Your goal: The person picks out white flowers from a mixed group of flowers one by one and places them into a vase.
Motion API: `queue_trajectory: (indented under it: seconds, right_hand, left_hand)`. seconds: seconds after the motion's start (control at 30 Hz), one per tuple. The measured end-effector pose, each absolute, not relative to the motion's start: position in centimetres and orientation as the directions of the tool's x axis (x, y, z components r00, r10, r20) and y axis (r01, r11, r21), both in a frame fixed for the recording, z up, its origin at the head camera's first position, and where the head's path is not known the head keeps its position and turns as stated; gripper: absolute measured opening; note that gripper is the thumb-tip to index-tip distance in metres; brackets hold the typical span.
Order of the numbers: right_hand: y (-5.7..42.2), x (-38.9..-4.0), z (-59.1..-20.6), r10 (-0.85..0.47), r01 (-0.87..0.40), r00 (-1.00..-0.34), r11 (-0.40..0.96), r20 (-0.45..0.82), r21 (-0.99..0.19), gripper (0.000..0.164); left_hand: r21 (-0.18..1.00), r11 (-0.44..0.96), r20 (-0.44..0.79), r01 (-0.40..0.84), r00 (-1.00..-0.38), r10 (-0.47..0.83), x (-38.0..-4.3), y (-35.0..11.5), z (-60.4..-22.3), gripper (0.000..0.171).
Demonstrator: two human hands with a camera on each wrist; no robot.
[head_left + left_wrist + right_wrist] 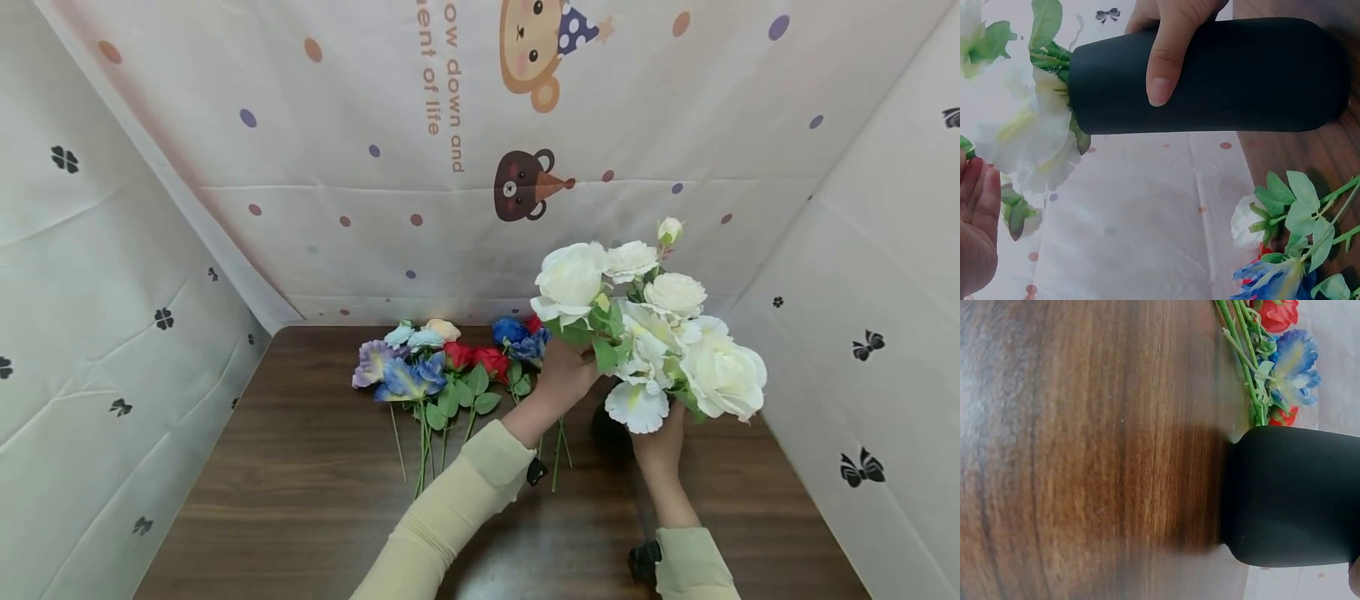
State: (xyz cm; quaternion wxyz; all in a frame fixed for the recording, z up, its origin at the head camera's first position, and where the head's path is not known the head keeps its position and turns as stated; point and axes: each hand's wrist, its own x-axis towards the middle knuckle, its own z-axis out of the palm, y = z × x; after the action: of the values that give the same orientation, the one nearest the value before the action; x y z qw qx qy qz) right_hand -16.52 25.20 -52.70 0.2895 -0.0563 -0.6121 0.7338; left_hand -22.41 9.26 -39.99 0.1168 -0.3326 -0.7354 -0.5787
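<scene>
A tall matte black vase [1210, 81] stands on the wooden table, filled with white flowers [675, 350] and green leaves. My right hand [662, 437] grips the vase near its upper part; the left wrist view shows its thumb lying across the dark side. At the left of the bouquet, my left hand [566, 375] reaches up to a large white rose [570, 279] and its leaves. In the left wrist view its fingers [982, 200] look loosely extended beside a bit of green, and its thumb is out of sight.
Loose artificial flowers lie left of the vase: purple and blue irises [412, 377], red roses [491, 362], pale blue blooms [425, 337] and a dark blue rose [510, 331], their stems toward me. Printed cloth walls [360, 250] enclose the table [300, 467] at the back and sides.
</scene>
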Motion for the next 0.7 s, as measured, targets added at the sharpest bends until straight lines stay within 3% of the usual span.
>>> queue_trajectory:
  seconds: [0.07,0.13,0.2,0.43,0.6,0.7]
  right_hand:
    - [25.2,-16.5,-52.8,0.504,-0.306,-0.816,0.038,0.283,-0.951,0.087]
    - [25.3,-16.4,-52.9,0.518,-0.224,-0.793,0.244,0.322,-0.944,0.093]
    - [25.4,-16.4,-52.9,0.524,-0.167,-0.789,0.321,0.322,-0.932,0.094]
    - [25.5,-16.1,-52.8,0.547,-0.056,-0.798,0.35,0.253,-0.935,0.093]
    - [25.5,-16.3,-52.8,0.547,-0.067,-0.794,0.355,0.265,-0.933,0.093]
    - [25.5,-16.3,-52.8,0.545,-0.085,-0.792,0.346,0.274,-0.934,0.094]
  left_hand:
    - [0.706,0.176,0.607,0.686,-0.714,0.348,-22.5,9.4,-39.9,0.016]
    - [0.668,0.232,0.62,0.707,-0.702,0.352,-22.5,9.4,-39.9,0.012]
    - [0.649,0.272,0.614,0.711,-0.7,0.365,-22.6,9.5,-40.0,0.012]
    - [0.667,0.338,0.528,0.664,-0.742,0.414,-22.7,10.2,-40.3,0.018]
    - [0.77,0.328,0.384,0.547,-0.808,0.446,-22.8,10.8,-40.3,0.051]
    - [0.789,0.341,0.343,0.511,-0.827,0.445,-22.8,11.1,-40.3,0.049]
